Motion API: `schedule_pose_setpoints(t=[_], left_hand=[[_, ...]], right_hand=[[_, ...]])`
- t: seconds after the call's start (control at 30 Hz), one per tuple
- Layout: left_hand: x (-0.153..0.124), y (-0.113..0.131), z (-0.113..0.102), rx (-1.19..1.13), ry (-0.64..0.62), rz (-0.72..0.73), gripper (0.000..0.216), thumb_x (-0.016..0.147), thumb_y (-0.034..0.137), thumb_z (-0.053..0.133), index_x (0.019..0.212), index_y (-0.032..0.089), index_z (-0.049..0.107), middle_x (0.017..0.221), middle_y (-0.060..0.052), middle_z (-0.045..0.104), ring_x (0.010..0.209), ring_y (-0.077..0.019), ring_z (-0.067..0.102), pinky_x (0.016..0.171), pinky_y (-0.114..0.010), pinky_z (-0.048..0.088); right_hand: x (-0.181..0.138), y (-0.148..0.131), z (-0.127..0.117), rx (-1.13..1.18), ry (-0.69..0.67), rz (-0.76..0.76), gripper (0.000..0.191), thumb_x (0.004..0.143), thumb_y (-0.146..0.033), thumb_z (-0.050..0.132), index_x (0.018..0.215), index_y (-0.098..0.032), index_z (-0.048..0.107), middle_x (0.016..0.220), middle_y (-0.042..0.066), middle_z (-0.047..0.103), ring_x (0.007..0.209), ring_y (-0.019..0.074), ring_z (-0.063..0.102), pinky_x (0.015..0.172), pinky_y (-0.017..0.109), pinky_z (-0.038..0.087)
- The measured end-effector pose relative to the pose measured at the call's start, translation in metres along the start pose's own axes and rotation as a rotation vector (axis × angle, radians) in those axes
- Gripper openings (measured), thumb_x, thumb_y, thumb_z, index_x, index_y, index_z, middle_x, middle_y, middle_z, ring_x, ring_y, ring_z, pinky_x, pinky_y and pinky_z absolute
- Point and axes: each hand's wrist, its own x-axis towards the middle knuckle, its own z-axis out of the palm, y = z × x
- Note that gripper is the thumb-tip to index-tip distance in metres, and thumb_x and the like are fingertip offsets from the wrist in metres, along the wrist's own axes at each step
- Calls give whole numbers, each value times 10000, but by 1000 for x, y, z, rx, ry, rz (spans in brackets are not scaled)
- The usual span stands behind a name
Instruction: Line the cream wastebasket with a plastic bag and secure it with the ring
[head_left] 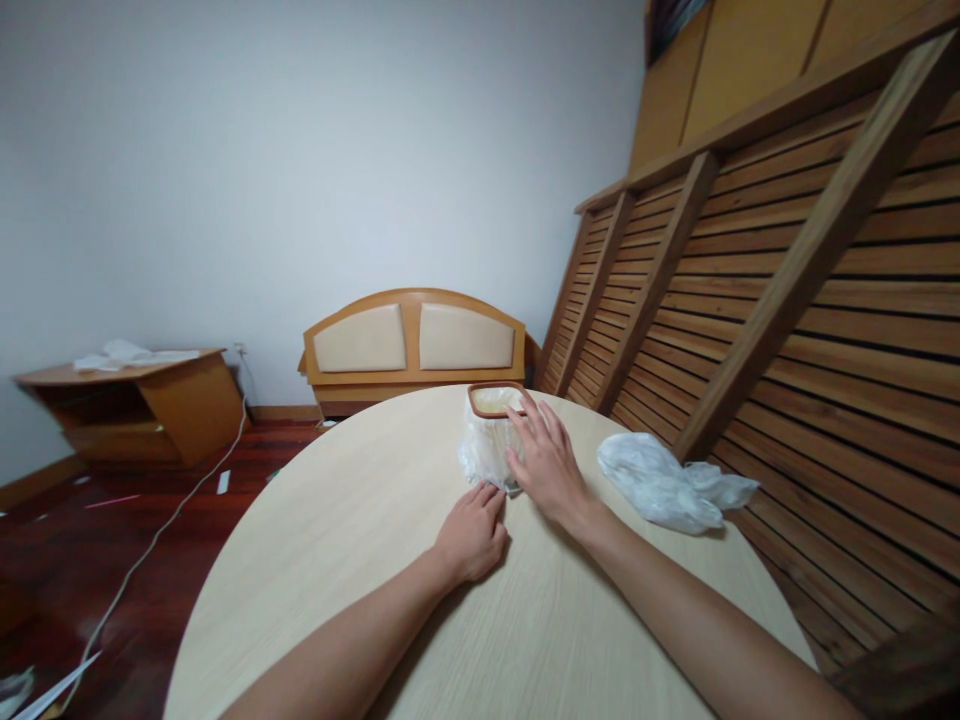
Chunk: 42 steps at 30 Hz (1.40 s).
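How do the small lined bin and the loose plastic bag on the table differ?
The small bin stands upright with a brown rim, and its plastic liner is draped over its sides; the loose bag lies crumpled and flat on the round table. Both hands touch the bin: the right hand spread open on its side, the left hand curled at its base. Nothing touches the loose bag. Both show thin whitish plastic.
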Motion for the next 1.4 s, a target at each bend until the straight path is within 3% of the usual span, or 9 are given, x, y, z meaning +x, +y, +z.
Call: schedule_pose_setpoints(t=[0.1, 0.23, 0.4, 0.53, 0.67, 0.87, 1.03, 1.23, 1.4], left_hand=[[0, 0, 0, -6, 2, -4, 550, 881, 216, 427, 1405, 80, 524, 1473, -147, 518, 1419, -268, 403, 1245, -376, 234], [1, -1, 0, -47, 19, 22, 515, 871, 199, 446, 1365, 108, 561, 1474, -126, 521, 1413, -260, 405, 1247, -377, 231], [2, -4, 1, -83, 6, 49, 509, 886, 193, 444, 1386, 181, 539, 1485, -90, 512, 1418, -265, 394, 1231, -438, 256], [2, -7, 4, -77, -34, 44, 560, 901, 206, 425, 1456, 139, 463, 1537, -127, 442, 1461, -291, 326, 1241, -465, 225], [0, -8, 4, -77, -39, 28, 580, 890, 204, 437, 1462, 108, 445, 1560, -148, 393, 1479, -314, 279, 1247, -462, 211], [0, -5, -1, -126, 48, -5, 457, 855, 144, 423, 1291, 142, 560, 1312, -126, 578, 1248, -227, 515, 1145, -341, 372], [5, -7, -3, -71, 67, -86, 374, 849, 179, 450, 1185, 145, 609, 1246, -138, 606, 1171, -260, 553, 1063, -382, 432], [11, -18, -5, -41, 95, -116, 349, 893, 230, 441, 1176, 184, 641, 1348, -122, 593, 1258, -264, 525, 1110, -421, 393], [16, -29, -7, -51, 58, -64, 383, 895, 251, 462, 1222, 185, 650, 1404, -110, 580, 1314, -266, 505, 1144, -421, 379]], right_hand=[[10, -9, 11, 5, -48, 72, 613, 915, -325, 537, 1507, -239, 400, 1635, 100, 257, 1498, 394, 118, 1146, 630, 251], [17, -23, 26, 78, -113, 207, 613, 905, -417, 562, 1472, -228, 424, 1639, 130, 217, 1502, 426, 42, 1120, 681, 251], [20, -28, 42, 110, -32, 306, 563, 888, -475, 596, 1360, -192, 477, 1629, 155, 191, 1494, 455, -28, 1102, 711, 253], [24, -20, 53, 81, 36, 313, 487, 896, -394, 588, 1318, -170, 493, 1592, 170, 246, 1494, 442, 27, 1109, 641, 316], [28, -6, 60, 27, 97, 324, 458, 878, -360, 602, 1275, -148, 518, 1537, 172, 314, 1488, 431, 73, 1121, 581, 346], [39, 24, 67, -10, 109, 382, 476, 865, -359, 587, 1283, -147, 509, 1541, 189, 288, 1485, 442, 46, 1076, 600, 390], [47, 55, 69, -70, 83, 432, 502, 861, -372, 567, 1304, -146, 492, 1568, 184, 247, 1480, 450, 37, 1025, 596, 446], [53, 90, 68, -144, 92, 498, 527, 860, -397, 550, 1316, -143, 477, 1562, 196, 248, 1472, 465, 70, 989, 586, 467], [57, 120, 68, -220, 112, 525, 537, 845, -390, 582, 1299, -122, 481, 1558, 192, 258, 1462, 469, 111, 1071, 558, 395]])
